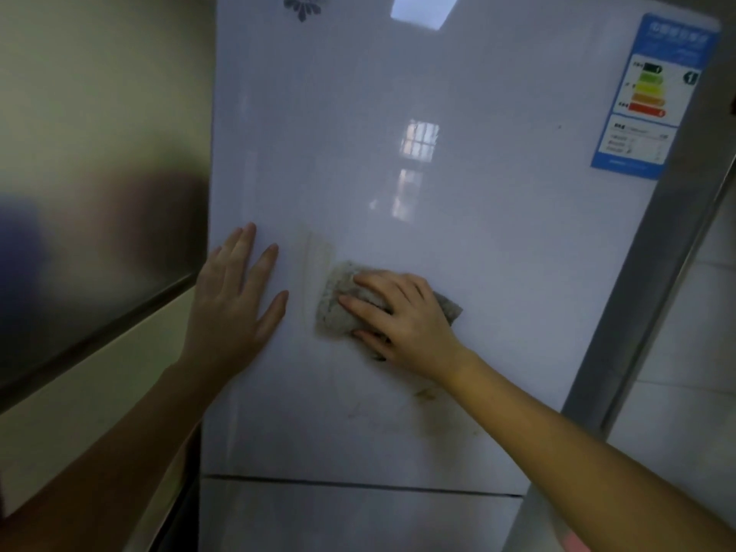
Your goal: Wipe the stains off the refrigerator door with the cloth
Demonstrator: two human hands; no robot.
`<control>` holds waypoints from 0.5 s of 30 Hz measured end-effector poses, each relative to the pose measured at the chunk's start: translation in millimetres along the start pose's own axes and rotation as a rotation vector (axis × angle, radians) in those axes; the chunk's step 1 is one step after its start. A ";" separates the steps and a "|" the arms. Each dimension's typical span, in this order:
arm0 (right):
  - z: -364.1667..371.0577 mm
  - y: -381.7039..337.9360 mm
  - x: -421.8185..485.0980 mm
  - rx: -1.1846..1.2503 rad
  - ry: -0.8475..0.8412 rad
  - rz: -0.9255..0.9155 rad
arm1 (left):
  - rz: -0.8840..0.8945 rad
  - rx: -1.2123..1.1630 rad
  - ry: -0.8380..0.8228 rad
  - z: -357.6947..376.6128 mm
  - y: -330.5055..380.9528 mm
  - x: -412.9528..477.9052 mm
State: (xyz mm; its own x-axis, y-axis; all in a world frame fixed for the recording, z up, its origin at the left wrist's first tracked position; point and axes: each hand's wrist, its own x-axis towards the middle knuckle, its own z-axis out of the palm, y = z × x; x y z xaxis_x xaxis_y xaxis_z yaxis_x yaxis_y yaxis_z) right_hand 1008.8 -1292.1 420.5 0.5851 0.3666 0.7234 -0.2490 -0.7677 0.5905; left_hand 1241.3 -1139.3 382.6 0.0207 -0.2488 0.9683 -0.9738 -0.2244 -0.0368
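The right hand (402,316) covers the middle of the cloth (334,308); only its left part and a right corner show. The logo (302,8) at the top edge of the refrigerator door (398,173) is cut by the frame. Print on the energy label (653,97) is too blurred to read

pale tiled wall (689,352), dim light

An energy label (653,97) with a blue frame is sitting at the upper right corner of the refrigerator door (478,241). It is showing coloured bars going from dark green down to red, with a round "i" sign (691,77) beside them. Its printed lines are too blurred to read. At the top edge a dark flower-shaped logo (302,9) is showing, with unreadable lettering above it.
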 end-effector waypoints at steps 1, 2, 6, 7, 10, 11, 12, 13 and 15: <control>-2.6 4.5 2.9 -0.013 0.026 0.039 | -0.015 0.006 -0.001 -0.8 -0.6 -1.8; -5.7 10.2 8.2 -0.025 0.070 0.110 | -0.032 0.010 -0.005 -1.3 -1.6 -4.1; -15.4 30.7 38.9 -0.020 0.224 0.360 | -0.040 0.013 -0.011 -1.2 -6.0 -14.7; -15.1 30.4 43.7 -0.012 0.231 0.369 | -0.033 0.011 -0.012 -0.8 -6.9 -16.6; -5.0 15.2 42.4 0.010 0.188 0.286 | -0.021 0.012 -0.006 0.7 -9.6 -18.2; 0.9 6.2 36.7 0.025 0.152 0.223 | -0.013 0.015 0.001 0.6 -10.5 -18.1; 8.0 -3.4 28.4 0.043 0.106 0.143 | -0.003 0.016 0.008 0.2 -11.6 -18.1; 15.6 -12.7 17.9 0.059 0.051 0.049 | 0.005 0.016 0.010 -0.5 -12.9 -18.0; 28.5 -27.3 -5.0 0.083 -0.055 -0.135 | 0.014 0.019 0.004 -2.0 -15.8 -18.0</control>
State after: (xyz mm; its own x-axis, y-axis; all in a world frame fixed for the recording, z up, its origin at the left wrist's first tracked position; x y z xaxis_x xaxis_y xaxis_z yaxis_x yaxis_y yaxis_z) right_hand 1034.7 -1288.0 390.5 0.6507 0.4419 0.6175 -0.1023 -0.7548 0.6479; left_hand 1255.9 -1129.4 366.2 0.0057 -0.2485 0.9686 -0.9695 -0.2385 -0.0555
